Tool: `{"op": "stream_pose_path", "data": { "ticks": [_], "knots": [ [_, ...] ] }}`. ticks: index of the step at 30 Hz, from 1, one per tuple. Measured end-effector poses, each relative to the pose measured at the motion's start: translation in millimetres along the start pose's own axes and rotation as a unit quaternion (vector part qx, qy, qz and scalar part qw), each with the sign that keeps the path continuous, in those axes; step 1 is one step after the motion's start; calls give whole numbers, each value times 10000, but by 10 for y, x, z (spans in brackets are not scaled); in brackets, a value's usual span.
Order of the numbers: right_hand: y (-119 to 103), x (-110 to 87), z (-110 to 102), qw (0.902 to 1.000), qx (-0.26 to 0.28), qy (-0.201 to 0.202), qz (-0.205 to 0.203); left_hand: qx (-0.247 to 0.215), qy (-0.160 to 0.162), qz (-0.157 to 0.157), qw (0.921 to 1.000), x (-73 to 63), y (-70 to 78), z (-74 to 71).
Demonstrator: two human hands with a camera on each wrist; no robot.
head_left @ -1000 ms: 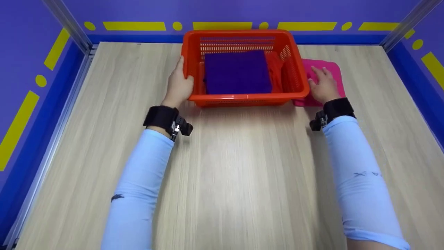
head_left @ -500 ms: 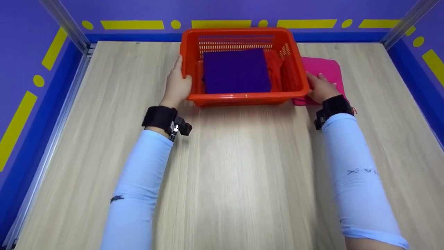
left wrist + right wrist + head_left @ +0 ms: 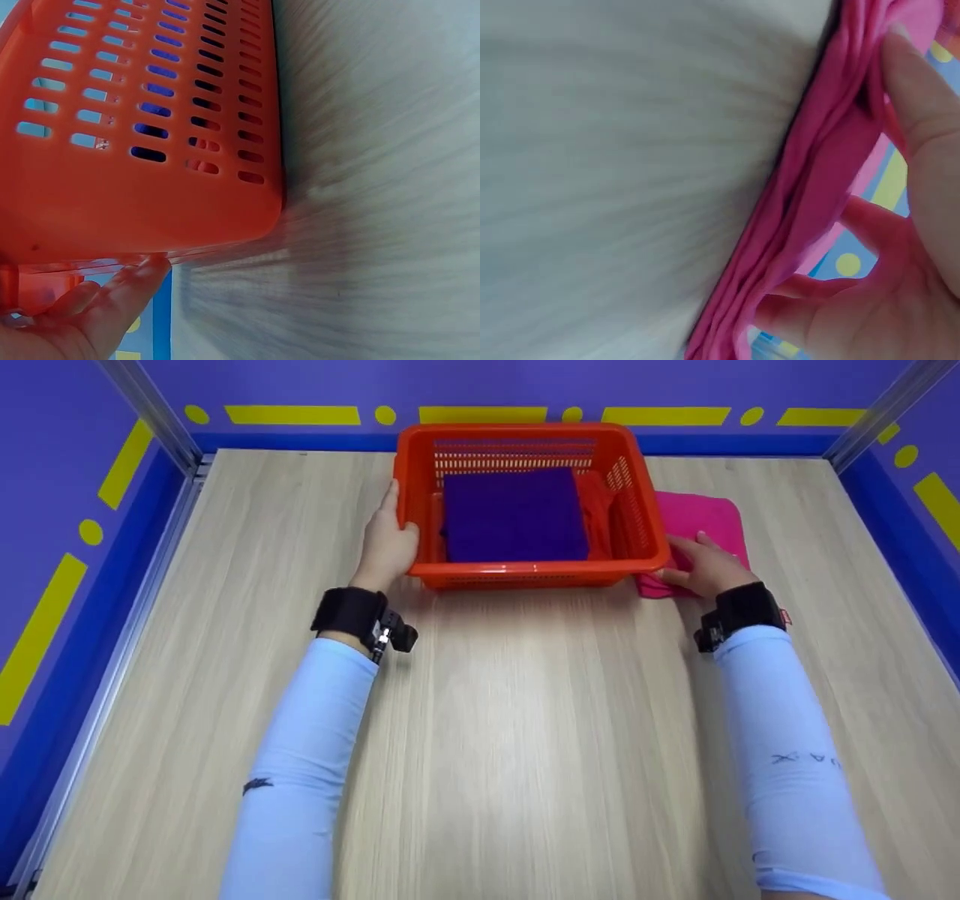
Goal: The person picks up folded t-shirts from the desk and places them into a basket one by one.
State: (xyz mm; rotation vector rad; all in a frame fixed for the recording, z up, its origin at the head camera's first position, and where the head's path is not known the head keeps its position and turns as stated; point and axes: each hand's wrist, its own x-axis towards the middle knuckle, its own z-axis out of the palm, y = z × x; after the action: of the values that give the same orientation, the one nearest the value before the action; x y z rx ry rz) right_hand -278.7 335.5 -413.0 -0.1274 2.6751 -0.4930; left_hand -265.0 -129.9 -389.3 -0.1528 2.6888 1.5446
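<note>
An orange plastic basket [image 3: 525, 567] with slotted walls stands at the back of the table. Inside it lies a folded dark purple cloth [image 3: 514, 514], with crumpled red cloth [image 3: 595, 514] to its right. My left hand [image 3: 386, 547] holds the basket's left side, thumb at the rim and a finger against the outer wall [image 3: 135, 202]. Right of the basket lies a folded pink cloth [image 3: 701, 514], stacked in layers at its near edge [image 3: 802, 172]. My right hand [image 3: 709, 566] grips that edge, the thumb at the layers and the other fingers over the top; some fingertips are hidden.
The wood-grain table [image 3: 510, 720] stretches in front of the basket. Blue-purple panels with yellow marks, such as the back wall [image 3: 480, 386], enclose it on three sides. The basket sits close to that back wall.
My right hand has gone from lying over the pink cloth to its near edge beside the basket. The pink cloth has shifted slightly towards me. My left hand and the basket stay put.
</note>
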Motion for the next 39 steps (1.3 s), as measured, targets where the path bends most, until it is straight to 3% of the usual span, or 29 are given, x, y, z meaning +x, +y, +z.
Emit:
{"op": "stream_pose_path", "data": {
  "ticks": [6, 12, 20, 28, 39],
  "knots": [
    [39, -208, 47, 9998, -181, -1, -114, -14, 15, 73, 10000, 1, -18, 13],
    [66, -514, 145, 9998, -207, -41, 47, -51, -36, 35, 10000, 1, -31, 27],
    [44, -896, 218, 9968, -483, -483, 420, -101, -27, 16, 9999, 5, -38, 27],
    [-15, -1238, 374, 9934, -877, -733, 73, -102, -12, 59, 9999, 13, -38, 43],
    [-373, -1539, 698, 9923, -1073, -517, -328, -87, 1, 32, 10000, -5, -1, 6]
  ]
}}
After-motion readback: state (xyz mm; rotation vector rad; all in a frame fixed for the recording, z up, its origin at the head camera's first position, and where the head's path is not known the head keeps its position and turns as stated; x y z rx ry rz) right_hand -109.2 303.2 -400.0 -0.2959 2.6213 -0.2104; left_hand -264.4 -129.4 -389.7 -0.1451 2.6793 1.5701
